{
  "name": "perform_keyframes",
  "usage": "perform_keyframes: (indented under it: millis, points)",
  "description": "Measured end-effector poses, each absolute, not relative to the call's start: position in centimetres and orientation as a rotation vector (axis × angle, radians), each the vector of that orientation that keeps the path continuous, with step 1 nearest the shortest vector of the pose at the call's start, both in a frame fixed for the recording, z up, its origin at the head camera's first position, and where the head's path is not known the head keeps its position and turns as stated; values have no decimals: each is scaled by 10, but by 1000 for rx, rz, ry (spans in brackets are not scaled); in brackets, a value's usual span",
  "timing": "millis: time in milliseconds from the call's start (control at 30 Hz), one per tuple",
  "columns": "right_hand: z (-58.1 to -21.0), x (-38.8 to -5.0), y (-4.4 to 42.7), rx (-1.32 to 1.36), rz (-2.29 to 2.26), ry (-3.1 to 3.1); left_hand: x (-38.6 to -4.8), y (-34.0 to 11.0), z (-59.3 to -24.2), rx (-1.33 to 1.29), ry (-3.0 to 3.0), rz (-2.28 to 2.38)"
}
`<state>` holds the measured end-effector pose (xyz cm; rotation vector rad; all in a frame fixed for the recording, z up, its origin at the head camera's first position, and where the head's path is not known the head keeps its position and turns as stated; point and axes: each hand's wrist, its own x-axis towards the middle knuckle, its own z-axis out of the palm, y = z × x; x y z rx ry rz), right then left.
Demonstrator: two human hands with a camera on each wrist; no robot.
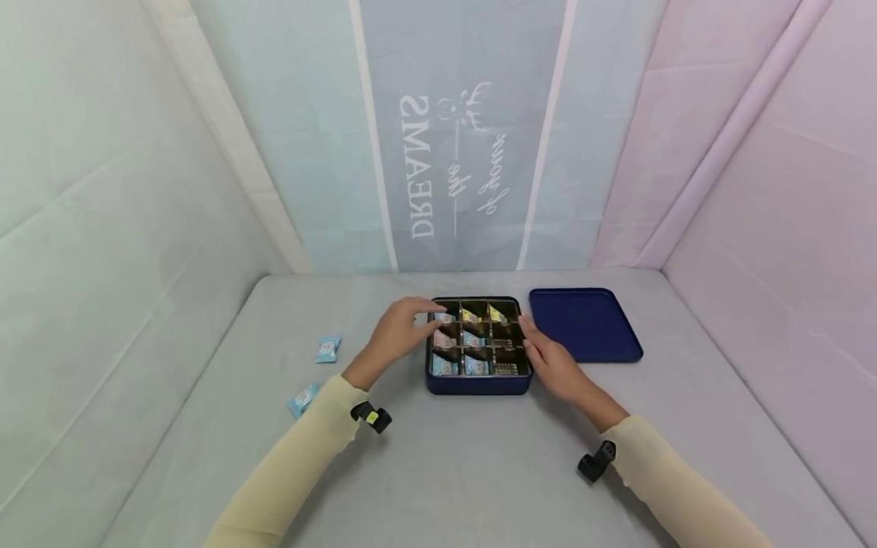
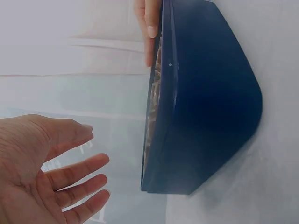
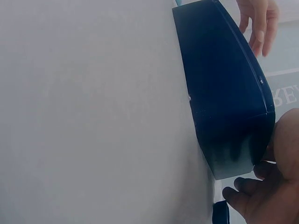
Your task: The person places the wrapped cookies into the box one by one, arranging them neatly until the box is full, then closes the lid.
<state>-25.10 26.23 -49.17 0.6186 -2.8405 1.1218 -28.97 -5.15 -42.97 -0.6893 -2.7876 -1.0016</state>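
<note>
Pale side walls (image 1: 788,228) flank a backdrop (image 1: 311,137) with white lettering (image 1: 419,171), DREAMS and seemingly cursive "the".

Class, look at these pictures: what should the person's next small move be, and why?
Probably, the left hand should reach for the closer blue packet on the table. That hand looks empty at the edge of the box, two such packets lie outside the box, and the right hand rests against its side, perhaps steadying it.
</note>
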Motion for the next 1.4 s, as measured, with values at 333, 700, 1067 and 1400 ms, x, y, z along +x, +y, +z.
perform_keyframes:
  millis: [333, 700, 1067, 1400]
  points:
    - [-496, -248, 260, 611, 1125, -2825, -276, -73, -437, -680, -2770, -1048]
    - [-499, -247, 261, 596, 1105, -2855, -268, -94, -450, -547, -2726, -1061]
    - [-503, -248, 261, 607, 1093, -2853, -269, -112, -458, -470, -2700, -1111]
    - [-503, -248, 260, 600, 1096, -2849, -273, -132, -465, -399, -2700, -1157]
